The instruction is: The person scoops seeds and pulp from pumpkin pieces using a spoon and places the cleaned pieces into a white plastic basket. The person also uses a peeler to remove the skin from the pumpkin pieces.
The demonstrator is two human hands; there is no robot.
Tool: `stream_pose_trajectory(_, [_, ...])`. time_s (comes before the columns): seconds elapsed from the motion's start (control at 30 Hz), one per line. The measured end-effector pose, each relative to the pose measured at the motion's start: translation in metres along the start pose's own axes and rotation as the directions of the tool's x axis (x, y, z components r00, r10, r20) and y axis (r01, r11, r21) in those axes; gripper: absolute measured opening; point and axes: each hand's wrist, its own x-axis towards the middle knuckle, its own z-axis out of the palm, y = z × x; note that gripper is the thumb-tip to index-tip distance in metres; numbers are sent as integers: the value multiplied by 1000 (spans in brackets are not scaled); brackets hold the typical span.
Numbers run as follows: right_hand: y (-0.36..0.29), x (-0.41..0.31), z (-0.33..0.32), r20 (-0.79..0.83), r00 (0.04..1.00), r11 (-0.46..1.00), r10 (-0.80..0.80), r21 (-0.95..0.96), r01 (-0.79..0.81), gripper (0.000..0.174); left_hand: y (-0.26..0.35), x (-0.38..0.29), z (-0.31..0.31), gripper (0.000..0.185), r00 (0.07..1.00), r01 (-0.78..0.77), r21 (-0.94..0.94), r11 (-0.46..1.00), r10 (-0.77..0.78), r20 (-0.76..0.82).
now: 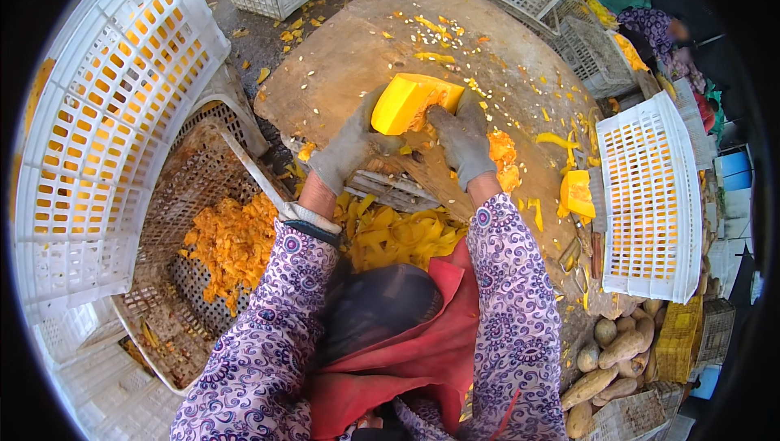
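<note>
Both of my hands wear grey gloves and hold one peeled pumpkin piece (397, 102) above the near edge of a wooden board (347, 45). My left hand (350, 145) grips its left side. At its right end is my right hand (466, 136), with fingers at the hollow where orange pulp shows. A clump of scooped pulp (503, 157) lies on the board by my right wrist. Below my hands, yellow peel strips (402, 234) are heaped.
On my left, a dirty crate (183, 160) holds pulp and a white crate (91, 154) holds yellow pieces. To the right are a cut pumpkin piece (576, 194), a broad-bladed knife (597, 209), another white crate (652, 197) and several whole pumpkins (621, 349). A person (655, 29) is farther off.
</note>
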Motion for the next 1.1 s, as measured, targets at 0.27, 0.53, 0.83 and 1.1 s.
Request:
stream_pose_trajectory(0.27, [-14,12,31,59,997,985,51,-170,-40,54,-11,10,-29,97,986,-152,446,882,165,10])
stream_pose_trajectory(0.53, [22,12,49,207,966,986,-157,-22,165,54,-25,11,-21,83,917,-217,724,655,392,-80])
stream_pose_trajectory(0.83, [25,40,-27,154,988,771,33,-632,73,40,-42,15,-16,84,850,-253,756,604,511,-123])
stream_pose_trajectory(1.1, [42,71,-8,241,966,541,96,-827,153,41,-42,13,-15,82,857,-232,758,610,497,-138])
